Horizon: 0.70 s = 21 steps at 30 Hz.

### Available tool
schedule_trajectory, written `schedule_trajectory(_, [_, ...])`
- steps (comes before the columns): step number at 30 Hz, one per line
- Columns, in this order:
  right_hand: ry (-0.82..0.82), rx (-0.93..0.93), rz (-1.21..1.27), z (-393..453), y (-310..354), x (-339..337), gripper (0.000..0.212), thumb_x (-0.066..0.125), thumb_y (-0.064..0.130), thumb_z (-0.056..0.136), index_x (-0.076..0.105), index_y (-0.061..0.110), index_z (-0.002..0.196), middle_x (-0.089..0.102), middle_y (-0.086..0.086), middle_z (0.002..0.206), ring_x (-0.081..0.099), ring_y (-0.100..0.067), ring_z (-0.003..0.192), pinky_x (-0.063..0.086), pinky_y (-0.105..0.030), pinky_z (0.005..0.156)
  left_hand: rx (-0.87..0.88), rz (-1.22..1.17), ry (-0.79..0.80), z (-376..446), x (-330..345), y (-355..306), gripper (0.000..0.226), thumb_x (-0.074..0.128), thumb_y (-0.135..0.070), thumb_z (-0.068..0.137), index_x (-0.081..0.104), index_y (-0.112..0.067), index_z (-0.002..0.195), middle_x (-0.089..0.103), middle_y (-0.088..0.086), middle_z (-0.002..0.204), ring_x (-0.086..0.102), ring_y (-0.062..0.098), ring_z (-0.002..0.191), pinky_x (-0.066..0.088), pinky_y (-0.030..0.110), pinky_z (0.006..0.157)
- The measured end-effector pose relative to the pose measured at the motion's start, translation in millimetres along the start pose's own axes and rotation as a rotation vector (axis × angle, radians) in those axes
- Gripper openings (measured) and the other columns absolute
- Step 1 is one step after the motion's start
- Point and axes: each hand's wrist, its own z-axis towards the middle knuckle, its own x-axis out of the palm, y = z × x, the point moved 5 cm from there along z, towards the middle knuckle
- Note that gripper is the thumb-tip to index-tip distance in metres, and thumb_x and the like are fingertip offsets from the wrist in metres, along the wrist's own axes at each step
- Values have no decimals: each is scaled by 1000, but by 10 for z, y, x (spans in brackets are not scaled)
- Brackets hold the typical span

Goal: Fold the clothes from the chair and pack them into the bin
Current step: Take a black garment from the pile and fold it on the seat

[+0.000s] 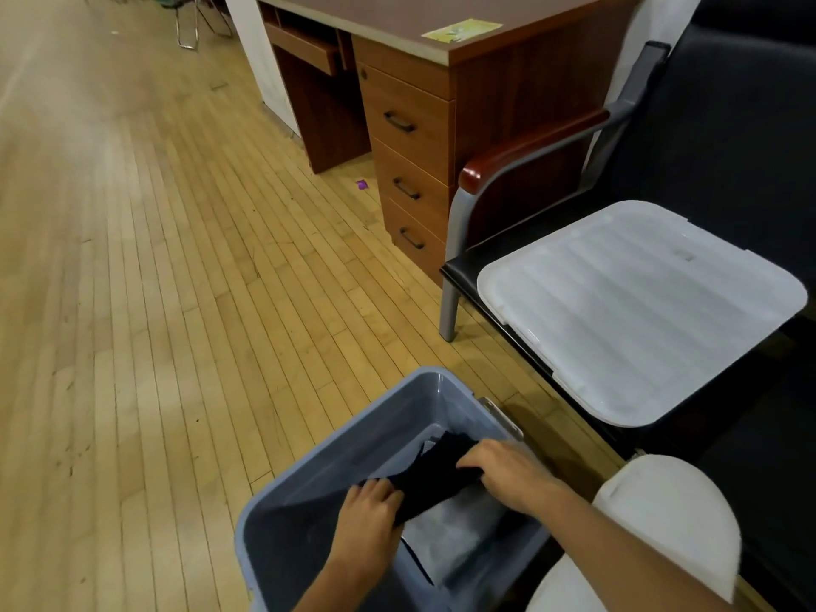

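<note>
A grey-blue plastic bin (353, 430) stands on the wooden floor at the bottom centre. Inside it, a folded dark garment (435, 474) lies over a pale folded garment (455, 532). My left hand (366, 519) grips the near left end of the dark garment, fingers curled over its edge. Its far right end is gripped by my right hand (508, 474), just inside the bin's right wall. The black chair (468, 258) stands to the right, and no clothes are visible on its seat.
The bin's white lid (640, 311) lies on the chair seat. A wooden desk with drawers (410, 125) stands behind the chair's armrest (530, 148). My white-clad knees (671, 514) are at the bottom right. Bare wooden floor (176, 302) spreads to the left.
</note>
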Motion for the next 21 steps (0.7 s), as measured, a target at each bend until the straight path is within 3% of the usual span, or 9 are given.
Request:
schedule_trajectory(1, [116, 52, -59, -7, -103, 134, 57, 51, -3, 93, 53, 28, 141, 49, -3, 146, 49, -27, 132, 46, -44, 106, -16, 19, 111, -17, 128, -50, 52, 87, -37, 58, 71, -30, 108, 63, -8, 102, 63, 15, 94, 51, 29, 77])
schedule_trajectory(3, [357, 152, -243, -48, -324, 380, 63, 55, 1, 92, 40, 23, 149, 32, -6, 155, 35, -31, 141, 38, -48, 111, -35, 77, 361, -113, 454, -120, 76, 68, -35, 84, 33, -27, 151, 40, 3, 144, 40, 27, 132, 36, 42, 105])
schedule_trajectory(4, [429, 195, -296, -74, -396, 433, 64, 56, 4, 93, 37, 20, 151, 30, -8, 156, 34, -33, 141, 38, -48, 111, -64, 66, 484, -178, 561, -128, 78, 60, -32, 90, 18, -27, 156, 29, 4, 152, 30, 28, 139, 30, 44, 110])
schedule_trajectory(6, [452, 246, -299, -84, -450, 402, 56, 54, 6, 94, 41, 15, 147, 39, -11, 150, 43, -33, 135, 43, -44, 105, -74, 12, 495, -212, 583, -140, 70, 52, -29, 96, 17, -28, 156, 24, 2, 156, 26, 26, 142, 27, 44, 113])
schedule_trajectory(11, [168, 229, -201, -122, -412, -22, 29, 50, 12, 97, 53, 16, 126, 54, -9, 130, 57, -29, 116, 44, -35, 80, -134, -122, 306, -51, 314, -120, 44, 47, -27, 97, 42, -25, 141, 35, -3, 146, 32, 19, 138, 34, 38, 109])
schedule_trajectory(17, [-263, 119, 214, -596, -529, -737, 19, 48, 42, 99, 58, 26, 100, 64, 1, 104, 62, -25, 98, 53, -39, 81, 56, -320, -9, 750, -569, -805, 21, 49, -31, 92, 62, -23, 105, 59, -2, 109, 57, 23, 106, 48, 39, 89])
schedule_trajectory(21, [-532, 147, 312, -1258, -902, -1146, 28, 42, 45, 102, 58, 28, 118, 62, 8, 114, 62, -15, 101, 52, -34, 82, 283, -413, -113, 1223, -1249, -1942, 24, 48, -34, 96, 63, -19, 105, 61, -2, 103, 61, 16, 92, 50, 36, 82])
